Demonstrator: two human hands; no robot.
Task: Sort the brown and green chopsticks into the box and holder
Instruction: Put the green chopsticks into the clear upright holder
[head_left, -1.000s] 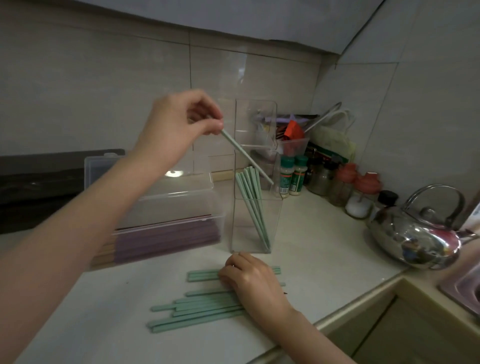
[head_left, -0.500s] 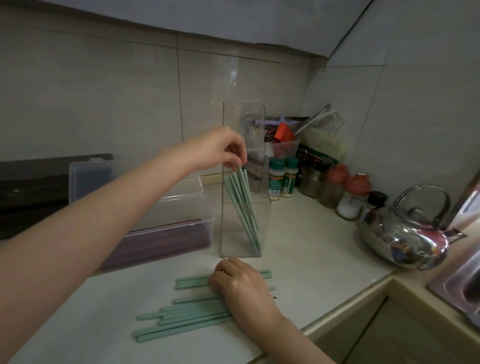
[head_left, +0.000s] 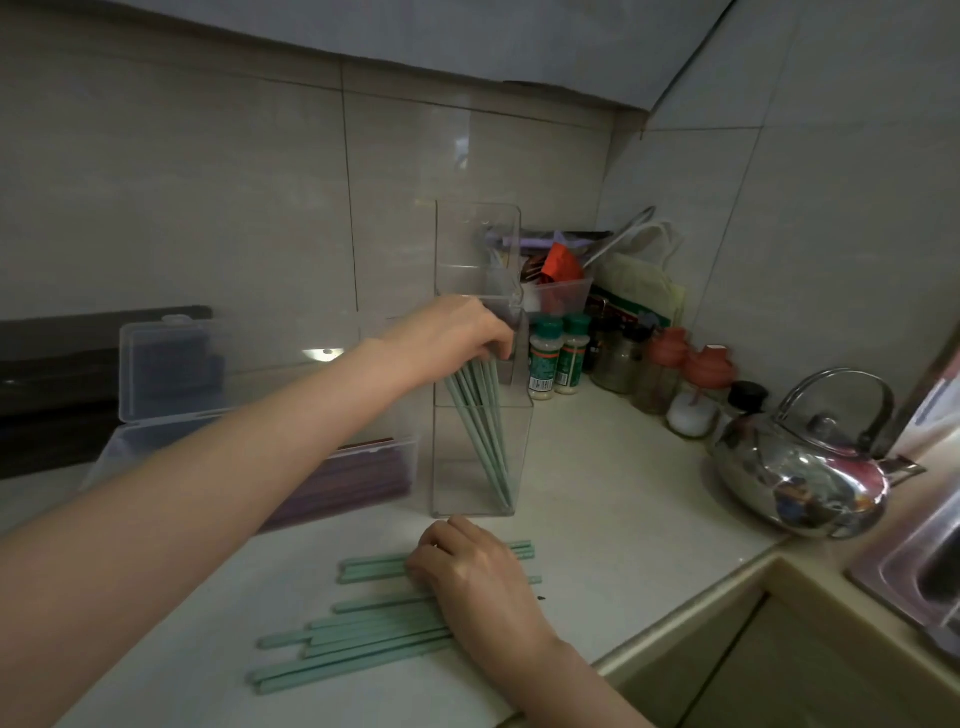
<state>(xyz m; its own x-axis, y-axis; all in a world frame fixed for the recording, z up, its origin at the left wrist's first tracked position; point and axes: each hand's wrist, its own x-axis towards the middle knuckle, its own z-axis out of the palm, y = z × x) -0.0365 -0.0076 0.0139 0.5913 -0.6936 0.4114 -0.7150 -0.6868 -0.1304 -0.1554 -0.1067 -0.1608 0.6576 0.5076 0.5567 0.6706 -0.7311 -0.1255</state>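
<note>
A tall clear holder (head_left: 467, 483) stands on the white counter with several green chopsticks (head_left: 488, 436) leaning inside it. My left hand (head_left: 452, 338) is at the holder's rim, fingertips pinched on the top of a green chopstick that stands in the holder. More green chopsticks (head_left: 353, 639) lie loose on the counter in front. My right hand (head_left: 478, 582) rests on that pile, fingers curled over them. Left of the holder is a clear plastic box (head_left: 161, 364) with its lid up and brown chopsticks (head_left: 363, 473) inside, partly hidden by my left forearm.
Spice bottles (head_left: 553, 358) and jars (head_left: 691, 384) crowd the back corner behind the holder. A shiny steel kettle (head_left: 800, 478) sits at the right. A sink (head_left: 924, 571) is at the far right. The counter's front edge (head_left: 675, 623) runs just right of my right wrist.
My left hand has brought a green chopstick down from above the holder into it and now sits at the rim. My right hand stays on the loose pile.
</note>
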